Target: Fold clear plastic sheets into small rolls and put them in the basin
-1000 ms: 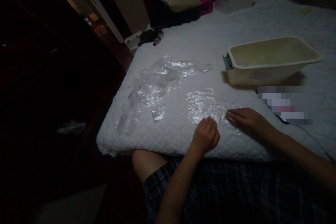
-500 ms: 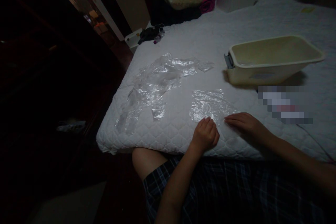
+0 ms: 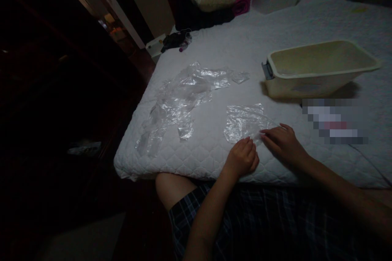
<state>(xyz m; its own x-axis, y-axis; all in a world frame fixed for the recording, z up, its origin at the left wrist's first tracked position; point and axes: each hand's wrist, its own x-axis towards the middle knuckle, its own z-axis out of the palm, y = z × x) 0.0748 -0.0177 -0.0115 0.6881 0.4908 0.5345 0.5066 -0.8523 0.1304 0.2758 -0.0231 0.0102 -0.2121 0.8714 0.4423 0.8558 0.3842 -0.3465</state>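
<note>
One white quilted bed (image 3: 214,49) carries everything. Cream plastic bin (image 3: 318,69) stands beyond the right fingers, well apart. Crumpled clear plastic sheeting (image 3: 183,94) lies left of and beyond the left fingers. Small clear plastic bag (image 3: 245,122) lies flat, its near edge at both sets of fingertips. Left hand (image 3: 243,157): fingers curled, pressed together. Right hand (image 3: 283,142): fingers drawn together at the bag's edge; pinching cannot be confirmed.

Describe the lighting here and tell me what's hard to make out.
Head view: dim overall, the left side nearly black; the white mattress is brightest; the plastic sheet by the left hand and right hand glints; the tub casts a shadow; a pixelated patch hides something beside it.
</note>
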